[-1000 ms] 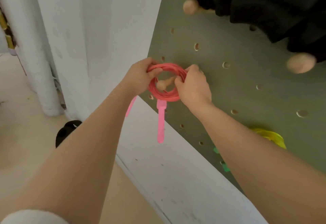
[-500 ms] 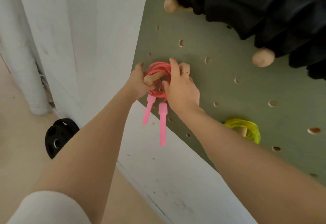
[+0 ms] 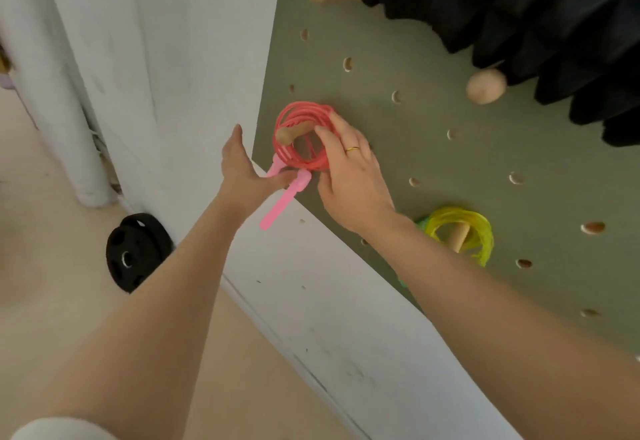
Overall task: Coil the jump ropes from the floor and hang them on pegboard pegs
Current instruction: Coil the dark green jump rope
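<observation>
Partly hidden pink handle behind left hand

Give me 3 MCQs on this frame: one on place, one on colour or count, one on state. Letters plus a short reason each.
1. Where is the pink jump rope?
A. On the floor
B. Looped over a wooden peg on the green pegboard
C. Draped over the black fabric

2. What colour is the other coiled rope already on a peg, lower right?
A. Yellow
B. Blue
C. White

3. What is the right hand doing?
A. Hanging idle away from the board
B. Gripping the yellow rope
C. Touching the pink coil with relaxed fingers

Answers:
1 B: the coil rings the peg, with the pink handles hanging below.
2 A: the yellow rope sits round its own peg.
3 C: its fingers lie along the coil's right side, while the left hand reaches to the handles.
</observation>
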The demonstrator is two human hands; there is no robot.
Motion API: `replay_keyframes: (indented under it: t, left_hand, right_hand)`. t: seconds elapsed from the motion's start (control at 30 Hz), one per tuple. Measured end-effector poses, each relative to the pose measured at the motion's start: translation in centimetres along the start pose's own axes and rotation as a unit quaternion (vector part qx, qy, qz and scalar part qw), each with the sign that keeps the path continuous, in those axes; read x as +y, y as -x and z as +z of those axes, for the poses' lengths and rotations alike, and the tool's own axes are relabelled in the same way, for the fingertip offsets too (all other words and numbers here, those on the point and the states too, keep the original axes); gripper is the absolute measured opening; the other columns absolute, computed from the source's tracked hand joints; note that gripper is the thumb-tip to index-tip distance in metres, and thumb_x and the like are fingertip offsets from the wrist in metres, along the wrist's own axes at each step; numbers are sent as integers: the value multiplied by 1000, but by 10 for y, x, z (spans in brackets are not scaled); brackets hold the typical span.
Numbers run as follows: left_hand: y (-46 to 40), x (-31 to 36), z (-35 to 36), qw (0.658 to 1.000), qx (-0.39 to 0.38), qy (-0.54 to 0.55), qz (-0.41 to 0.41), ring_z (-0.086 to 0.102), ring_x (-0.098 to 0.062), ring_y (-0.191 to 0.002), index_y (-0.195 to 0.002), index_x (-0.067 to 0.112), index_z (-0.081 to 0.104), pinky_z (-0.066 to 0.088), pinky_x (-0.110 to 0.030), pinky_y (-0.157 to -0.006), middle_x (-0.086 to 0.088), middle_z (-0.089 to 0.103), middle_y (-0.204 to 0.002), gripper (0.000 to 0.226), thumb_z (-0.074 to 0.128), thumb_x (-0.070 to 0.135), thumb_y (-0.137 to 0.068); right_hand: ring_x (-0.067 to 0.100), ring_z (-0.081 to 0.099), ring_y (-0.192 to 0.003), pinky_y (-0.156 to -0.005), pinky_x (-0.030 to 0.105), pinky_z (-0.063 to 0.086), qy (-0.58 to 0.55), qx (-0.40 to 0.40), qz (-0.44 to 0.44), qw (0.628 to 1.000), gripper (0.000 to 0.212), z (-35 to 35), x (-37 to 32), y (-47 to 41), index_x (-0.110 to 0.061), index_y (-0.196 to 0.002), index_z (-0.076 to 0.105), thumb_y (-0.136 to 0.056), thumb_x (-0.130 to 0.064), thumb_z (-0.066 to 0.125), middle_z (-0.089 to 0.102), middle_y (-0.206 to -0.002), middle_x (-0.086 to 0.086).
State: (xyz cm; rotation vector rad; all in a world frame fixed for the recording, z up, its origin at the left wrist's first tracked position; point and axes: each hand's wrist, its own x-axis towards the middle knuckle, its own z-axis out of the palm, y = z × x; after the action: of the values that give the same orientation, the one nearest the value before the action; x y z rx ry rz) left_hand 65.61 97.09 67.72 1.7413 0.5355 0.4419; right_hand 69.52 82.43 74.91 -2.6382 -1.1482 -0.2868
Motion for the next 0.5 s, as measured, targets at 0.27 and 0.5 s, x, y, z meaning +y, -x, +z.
replay_keyframes:
  t: [0.27, 0.5]
  left_hand:
    - [167, -1, 95, 985, 52, -63, -153, 57, -30, -103, -108, 7, 61, 42, -32, -83, -12, 64, -111, 29, 49, 12, -83]
    - [302, -26, 223, 971, 78, 50, -219, 62, -23, -81, -103, 10, 59, 47, -29, -73, -10, 64, -103, 24, 43, 6, -85]
  right_hand:
    - [31, 56, -105, -85, 43, 47, -100, -178, -61, 977, 28, -17, 36, 148, -13, -110, 59, -90, -10, 40, 62, -114, 10]
    - [26, 57, -102, -84, 41, 49, -99, -286, -18, 953, 26, 0, 144, 325, -13, -111, 58, -93, -16, 39, 63, -114, 6]
